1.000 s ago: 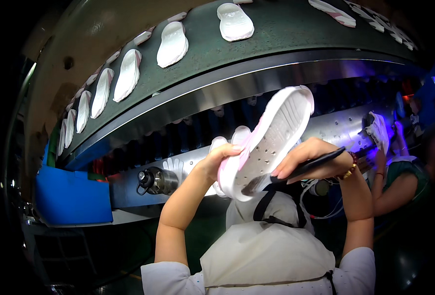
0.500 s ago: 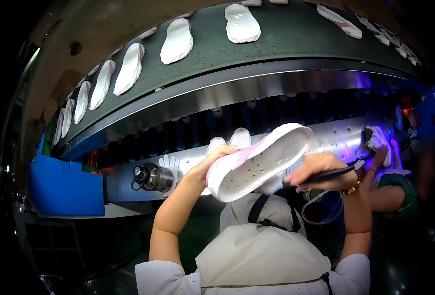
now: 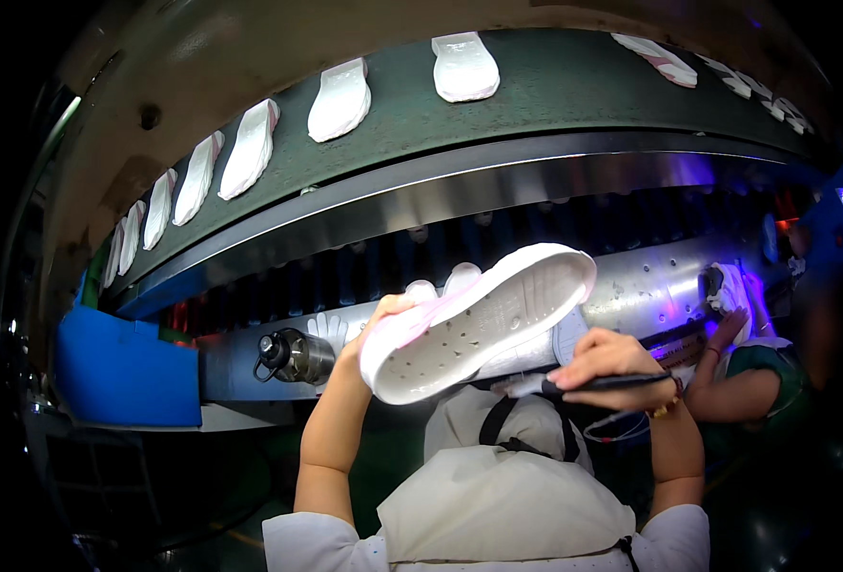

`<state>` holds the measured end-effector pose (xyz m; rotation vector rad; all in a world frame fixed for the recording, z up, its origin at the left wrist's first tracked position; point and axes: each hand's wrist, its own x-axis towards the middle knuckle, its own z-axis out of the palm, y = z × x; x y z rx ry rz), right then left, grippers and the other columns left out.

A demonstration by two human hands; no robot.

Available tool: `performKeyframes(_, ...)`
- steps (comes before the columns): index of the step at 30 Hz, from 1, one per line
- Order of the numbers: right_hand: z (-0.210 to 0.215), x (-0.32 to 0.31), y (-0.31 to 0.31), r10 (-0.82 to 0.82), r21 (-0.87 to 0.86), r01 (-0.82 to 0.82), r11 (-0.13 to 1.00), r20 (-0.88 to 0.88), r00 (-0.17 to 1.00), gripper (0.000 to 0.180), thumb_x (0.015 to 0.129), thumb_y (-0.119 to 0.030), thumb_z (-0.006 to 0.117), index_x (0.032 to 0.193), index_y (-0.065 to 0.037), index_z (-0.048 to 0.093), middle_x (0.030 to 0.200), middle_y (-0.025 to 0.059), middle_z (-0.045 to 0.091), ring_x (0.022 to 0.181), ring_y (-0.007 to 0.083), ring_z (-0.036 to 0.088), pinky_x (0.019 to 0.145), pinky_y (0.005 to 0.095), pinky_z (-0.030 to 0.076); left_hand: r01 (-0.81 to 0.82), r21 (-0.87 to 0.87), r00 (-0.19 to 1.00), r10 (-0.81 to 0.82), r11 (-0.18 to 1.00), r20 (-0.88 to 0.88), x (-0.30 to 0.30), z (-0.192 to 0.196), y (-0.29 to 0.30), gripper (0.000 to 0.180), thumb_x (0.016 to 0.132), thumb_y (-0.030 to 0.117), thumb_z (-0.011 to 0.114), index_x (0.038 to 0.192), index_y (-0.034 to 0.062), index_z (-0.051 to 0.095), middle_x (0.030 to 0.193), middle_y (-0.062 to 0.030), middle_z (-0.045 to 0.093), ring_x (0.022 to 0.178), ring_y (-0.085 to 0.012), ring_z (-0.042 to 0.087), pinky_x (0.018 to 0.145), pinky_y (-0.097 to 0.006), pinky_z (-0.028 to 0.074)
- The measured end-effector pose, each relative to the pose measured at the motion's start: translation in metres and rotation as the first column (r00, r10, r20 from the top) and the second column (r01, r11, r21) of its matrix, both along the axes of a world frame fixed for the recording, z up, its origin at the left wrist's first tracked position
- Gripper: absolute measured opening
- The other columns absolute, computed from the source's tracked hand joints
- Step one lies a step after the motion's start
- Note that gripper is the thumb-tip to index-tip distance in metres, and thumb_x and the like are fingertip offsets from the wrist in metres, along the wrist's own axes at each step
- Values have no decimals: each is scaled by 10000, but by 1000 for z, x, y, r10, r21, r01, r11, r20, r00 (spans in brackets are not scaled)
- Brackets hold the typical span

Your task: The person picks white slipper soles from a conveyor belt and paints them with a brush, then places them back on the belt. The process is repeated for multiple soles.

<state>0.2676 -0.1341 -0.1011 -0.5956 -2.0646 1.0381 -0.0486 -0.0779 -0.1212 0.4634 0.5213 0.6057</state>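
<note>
My left hand [image 3: 376, 324] holds a white shoe sole [image 3: 479, 319] by its pink-tinted heel end, hollow side facing me, lying nearly level in front of the conveyor. My right hand [image 3: 607, 362] grips a dark pen-like tool [image 3: 605, 383] just under the sole's right half. The tool's tip points left, close to the sole's lower edge. More white soles [image 3: 340, 97] lie in a row on the dark green conveyor belt [image 3: 555, 86] above.
A metal flask [image 3: 293, 356] rests on the steel ledge at the left, next to a blue box [image 3: 121, 372]. Another person's hand [image 3: 731, 329] works at the right under purple light. A grey apron [image 3: 498, 505] hangs below my arms.
The sole has tipped from steeply upright to nearly level and come lower. My right hand with the tool has dropped beneath it. The belt's soles have shifted left.
</note>
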Motion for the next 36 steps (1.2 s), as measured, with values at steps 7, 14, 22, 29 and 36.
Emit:
performKeyframes(7, 1, -22, 9, -279, -64, 273, 960, -158, 947, 183, 599, -6, 664, 776, -1, 620, 783, 108, 605, 742, 190, 584, 681, 244, 451, -437, 115, 883, 402, 892, 241, 79, -10, -10, 785, 756, 665, 145, 1286, 93, 231, 1223, -195, 367, 1108, -323, 396, 912, -481, 317)
performKeyframes(14, -3, -51, 12, -273, 360, 322, 876, -182, 945, 194, 590, -26, 643, 777, -47, 593, 772, 80, 598, 706, 211, 577, 626, 282, 446, -536, 49, 834, 520, 843, 183, 98, -7, -14, 772, 748, 676, 107, 1300, 144, 202, 1201, -176, 389, 1065, -332, 428, 889, -482, 340)
performKeyframes(22, 12, -36, 10, -155, -22, 155, 988, -269, 951, 148, 600, -18, 638, 742, -42, 602, 741, 84, 600, 713, 193, 586, 649, 275, 461, -509, 206, 849, 448, 836, 281, 90, 2, -16, 780, 741, 683, 168, 1276, 120, 239, 1170, -146, 409, 1014, -352, 446, 862, -475, 375)
performKeyframes(29, 7, -40, 0, 66, -4, -70, 998, -290, 955, 186, 620, -48, 679, 791, -61, 608, 848, 84, 608, 782, 195, 557, 722, 296, 432, -577, 238, 801, 484, 781, 351, 87, 18, -8, 815, 713, 710, 202, 1262, 110, 257, 1141, -171, 431, 1007, -379, 449, 852, -482, 382)
performKeyframes(36, -12, -26, 4, 24, -101, -55, 993, -291, 956, 222, 621, -11, 673, 837, -45, 634, 856, 58, 619, 919, 191, 506, 812, 287, 390, -687, 312, 723, 574, 657, 384, 89, 28, 1, 758, 738, 678, 237, 1279, 148, 232, 1175, -163, 414, 1013, -376, 457, 851, -493, 383)
